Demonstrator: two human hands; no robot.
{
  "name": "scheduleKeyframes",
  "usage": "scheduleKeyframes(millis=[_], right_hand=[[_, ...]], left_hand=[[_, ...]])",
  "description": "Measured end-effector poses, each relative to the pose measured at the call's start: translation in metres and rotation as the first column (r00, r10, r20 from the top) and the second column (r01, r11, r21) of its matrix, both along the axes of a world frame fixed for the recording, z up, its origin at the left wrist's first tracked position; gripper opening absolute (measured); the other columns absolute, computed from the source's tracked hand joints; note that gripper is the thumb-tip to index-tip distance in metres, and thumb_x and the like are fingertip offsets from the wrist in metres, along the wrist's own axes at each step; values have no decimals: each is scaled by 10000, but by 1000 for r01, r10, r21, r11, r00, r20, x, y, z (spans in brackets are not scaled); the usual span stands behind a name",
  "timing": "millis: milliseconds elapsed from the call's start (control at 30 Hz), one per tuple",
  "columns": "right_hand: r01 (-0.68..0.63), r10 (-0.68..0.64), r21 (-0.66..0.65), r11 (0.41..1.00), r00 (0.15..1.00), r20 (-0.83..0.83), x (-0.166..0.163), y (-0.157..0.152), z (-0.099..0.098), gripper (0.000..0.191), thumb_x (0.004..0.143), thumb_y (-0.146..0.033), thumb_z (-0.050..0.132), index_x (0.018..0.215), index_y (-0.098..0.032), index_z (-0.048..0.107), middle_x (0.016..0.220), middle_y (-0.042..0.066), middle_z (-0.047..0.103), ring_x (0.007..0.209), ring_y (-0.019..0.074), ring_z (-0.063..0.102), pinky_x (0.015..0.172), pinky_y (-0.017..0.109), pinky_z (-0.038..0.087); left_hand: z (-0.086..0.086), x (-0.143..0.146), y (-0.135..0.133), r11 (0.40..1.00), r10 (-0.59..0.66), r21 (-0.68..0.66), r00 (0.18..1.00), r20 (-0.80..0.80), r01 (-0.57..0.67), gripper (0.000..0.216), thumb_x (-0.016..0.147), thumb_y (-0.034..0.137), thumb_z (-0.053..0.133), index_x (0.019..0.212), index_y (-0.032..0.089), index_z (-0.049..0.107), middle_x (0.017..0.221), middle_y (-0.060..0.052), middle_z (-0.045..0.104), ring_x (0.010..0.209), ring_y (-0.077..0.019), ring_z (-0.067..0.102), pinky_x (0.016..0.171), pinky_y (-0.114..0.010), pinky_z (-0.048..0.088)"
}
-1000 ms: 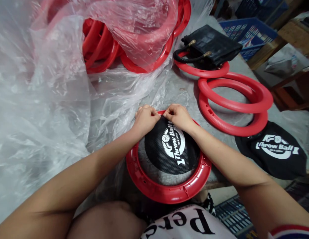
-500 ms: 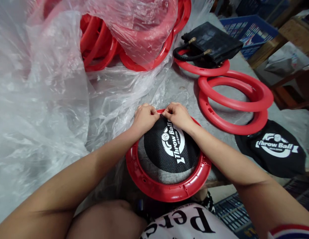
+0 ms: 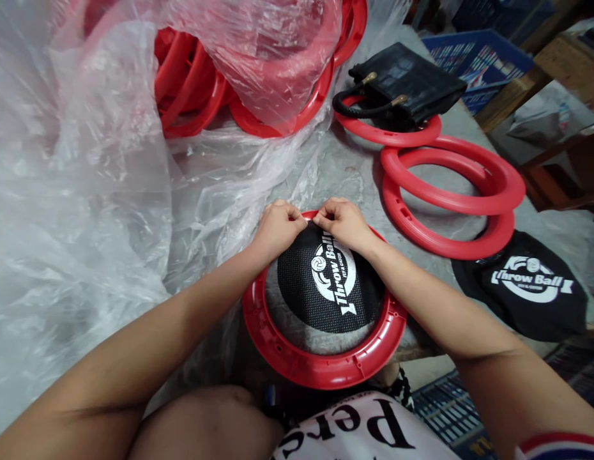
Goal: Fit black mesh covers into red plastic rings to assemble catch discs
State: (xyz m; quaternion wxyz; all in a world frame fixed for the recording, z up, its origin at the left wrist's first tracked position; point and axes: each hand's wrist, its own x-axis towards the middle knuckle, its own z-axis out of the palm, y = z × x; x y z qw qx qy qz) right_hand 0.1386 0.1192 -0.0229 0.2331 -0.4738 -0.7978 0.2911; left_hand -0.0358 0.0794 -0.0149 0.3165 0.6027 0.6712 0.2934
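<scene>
Hands meet at the far edge of a red ring (image 3: pixel 320 367) that lies on the grey surface (image 3: pixel 345 169) close to the person's body. In the head view, the left hand (image 3: pixel 276 228) and the right hand (image 3: pixel 342 223) sit side by side, nearly touching, each with its fingers curled and pressed together, pinching the top edge of a black mesh cloth (image 3: pixel 301 287). That cloth bears a white "Throw Ball" print and lies inside the ring, covering its far part, while grey surface shows through the near part of the opening. Both forearms reach in from the lower corners of the picture.

To the right, well apart from the hands, two more red rings (image 3: pixel 453 191) lie overlapping on the surface, and a third lies under a black handbag (image 3: pixel 407 83) farther back. Just beside the near ring of that pair rests a second black cloth (image 3: pixel 531 294) with the same print. Crumpled clear plastic sheeting (image 3: pixel 86 179) fills the left side and drapes over a stack of red rings (image 3: pixel 196 96) at the top. Blue crates (image 3: pixel 479 61) stand beyond the handbag.
</scene>
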Motion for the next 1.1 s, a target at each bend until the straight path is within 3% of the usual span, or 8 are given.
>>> scheduleKeyframes(millis=[367,667,800,900,967,1033,1100], right_hand=[[11,-12,24,1000,997,70,-3,-1,0,172,855,-184,659,686,-186,628,802,34,637,836,200,556,844,351,415],[37,-46,71,997,990,133,-7,-4,-3,159,857,-179,599,701,-187,624,814,54,630,857,219,566,852,363,437],[4,-13,76,997,993,114,-4,2,-4,99,857,-154,569,857,-175,666,954,81,649,933,235,576,890,380,458],[-78,69,120,990,994,82,10,-3,16,239,830,-93,554,1029,-172,660,1099,101,640,1030,250,567,948,402,455],[-166,145,203,965,983,115,25,-19,38,230,845,-92,548,1022,-181,664,1131,109,634,1093,279,543,994,445,425],[-311,269,231,922,943,196,42,-46,58,183,853,-108,570,972,-196,676,1108,101,643,1071,294,536,983,478,414],[-528,476,153,835,834,280,57,-80,67,134,842,-124,619,922,-206,689,1050,90,657,992,278,544,913,451,438]], left_hand=[[3,3,0,1000,9,-21,995,-101,-12,105,753,174,615,650,182,634,842,-22,597,814,-173,567,837,-336,478],[6,7,-1,1000,-2,-18,979,-206,-2,141,769,142,592,641,196,566,873,-32,580,929,-202,566,937,-363,460],[6,11,-2,1000,13,2,968,-252,-13,118,785,161,595,680,204,563,926,-50,586,1001,-230,563,987,-386,442],[3,11,-2,999,39,28,974,-223,-33,64,766,170,629,762,205,576,972,-50,583,1010,-229,560,1000,-390,438],[1,9,-1,998,37,53,984,-173,-28,74,760,170,631,792,200,572,983,-49,583,1001,-222,558,998,-387,441],[2,6,2,998,21,67,993,-113,-14,42,783,157,580,781,194,561,961,-49,587,972,-210,562,979,-376,452],[8,2,2,997,6,76,997,-75,0,68,803,139,528,778,191,564,950,-54,593,948,-205,567,957,-366,464]])
